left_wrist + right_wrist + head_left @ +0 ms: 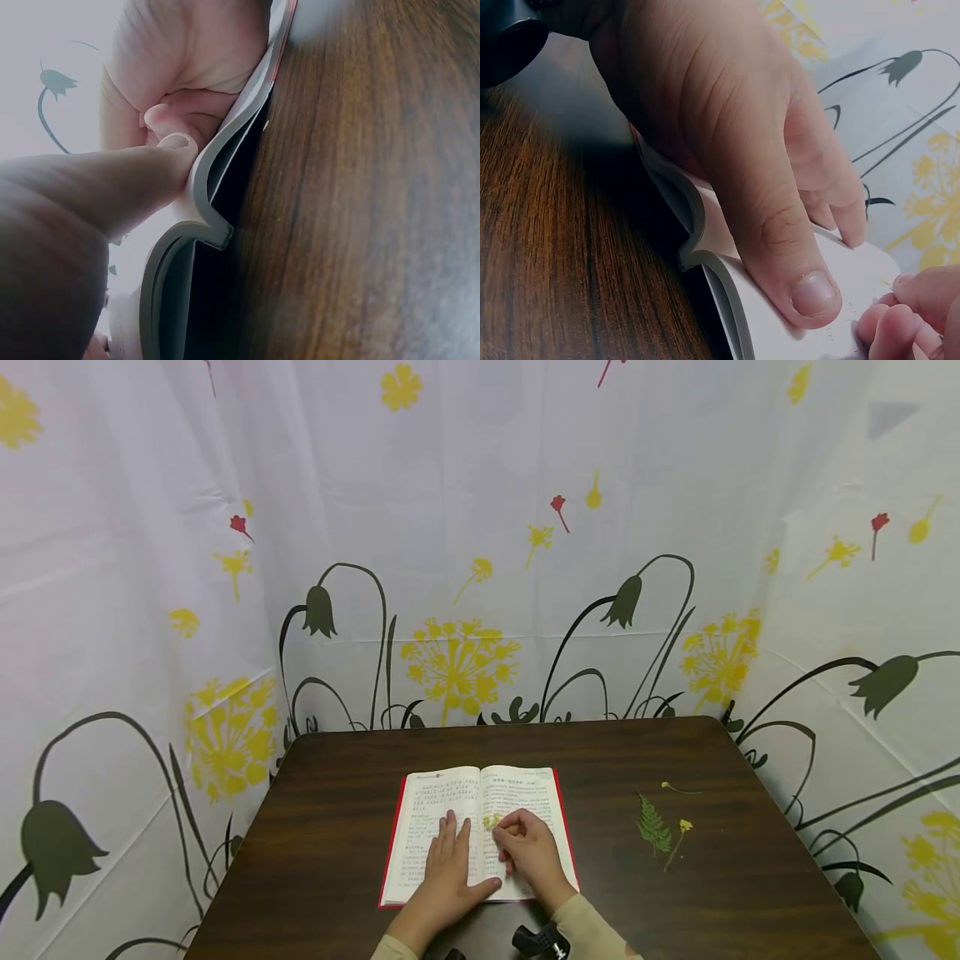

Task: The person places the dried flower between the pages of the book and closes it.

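An open book with a red cover lies on the table. My left hand rests flat on its left page, fingers straight, the thumb stretched across the fold to the right page. Over the right page my right hand is bent, thumb and forefinger pinching a small yellow flower sprig whose blossoms show at the fingertips near the fold. In the right wrist view the left thumb presses the page beside the right hand's curled fingers. The left wrist view shows the book's curved page edges; the sprig is hidden there.
On the dark wooden table, right of the book, lie a green fern leaf, a yellow flower on a long stem and a smaller one above it. A printed curtain hangs behind the table.
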The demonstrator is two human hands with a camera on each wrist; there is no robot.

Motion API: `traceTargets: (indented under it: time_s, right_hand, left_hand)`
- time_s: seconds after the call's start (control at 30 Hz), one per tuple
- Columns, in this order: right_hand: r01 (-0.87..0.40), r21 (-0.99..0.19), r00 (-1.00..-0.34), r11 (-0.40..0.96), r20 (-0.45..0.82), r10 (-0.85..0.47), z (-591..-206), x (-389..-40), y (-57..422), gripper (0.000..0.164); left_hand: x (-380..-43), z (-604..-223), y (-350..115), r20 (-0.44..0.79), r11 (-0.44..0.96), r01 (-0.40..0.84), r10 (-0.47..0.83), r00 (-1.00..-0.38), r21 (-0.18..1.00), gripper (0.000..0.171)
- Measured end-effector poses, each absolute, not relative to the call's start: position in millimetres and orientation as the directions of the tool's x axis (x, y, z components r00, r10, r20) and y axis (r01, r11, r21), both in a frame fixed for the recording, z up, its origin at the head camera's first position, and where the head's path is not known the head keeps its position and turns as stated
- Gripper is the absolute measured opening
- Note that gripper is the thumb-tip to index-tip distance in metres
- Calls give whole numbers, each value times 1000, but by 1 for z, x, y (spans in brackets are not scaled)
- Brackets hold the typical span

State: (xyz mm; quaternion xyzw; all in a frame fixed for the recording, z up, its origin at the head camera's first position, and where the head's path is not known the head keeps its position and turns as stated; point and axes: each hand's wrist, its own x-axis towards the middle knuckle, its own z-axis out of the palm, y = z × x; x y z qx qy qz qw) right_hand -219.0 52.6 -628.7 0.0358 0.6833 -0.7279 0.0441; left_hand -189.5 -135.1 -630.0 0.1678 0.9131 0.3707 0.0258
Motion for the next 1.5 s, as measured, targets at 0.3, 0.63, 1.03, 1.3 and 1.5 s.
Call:
traceTargets:
  time_s: [0.3,0.63,1.03,1.3,1.5]
  right_hand:
    - [125,-992,-992,3,-125,-26,-631,-218,53,19]
    - [51,-988,-998,144,-56,-33,-632,-217,51,15]
    - [71,-997,-980,4,-70,-188,-633,-215,70,26]
    - [-44,-965,-962,258,-29,-273,-626,-200,90,9]
    - [-183,-789,-950,587,-11,-311,-609,-191,127,38]
  left_hand:
    - [-188,-623,-135,32,704,284,348,-937,651,111]
    - [-189,-623,-137,23,714,279,346,-938,642,106]
    - [-187,-618,-137,13,712,291,368,-930,639,73]
    - [-187,-621,-137,10,716,298,377,-926,631,66]
    - [-187,-620,-137,-1,716,284,369,-929,638,70]
